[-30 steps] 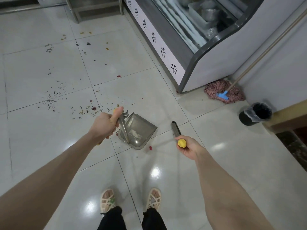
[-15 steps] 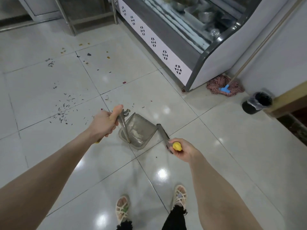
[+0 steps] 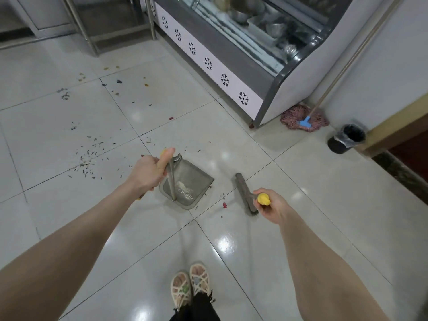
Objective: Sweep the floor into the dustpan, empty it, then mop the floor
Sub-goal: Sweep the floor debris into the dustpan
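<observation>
Sweeping barely begun, by the look of it; left hand (image 3: 150, 171) wrapped round the upright handle of the dustpan (image 3: 188, 185), mid-frame on the floor (image 3: 312, 205), a few crumbs inside; right hand (image 3: 272, 205) closed on the yellow-tipped broom (image 3: 246, 193) just right of the pan; scraps (image 3: 90, 156) remain scattered left and upper left; emptying and mopping still ahead; mop (image 3: 303, 118) and bin (image 3: 347, 139) at right beside display case (image 3: 243, 54); nothing blocks the debris.
</observation>
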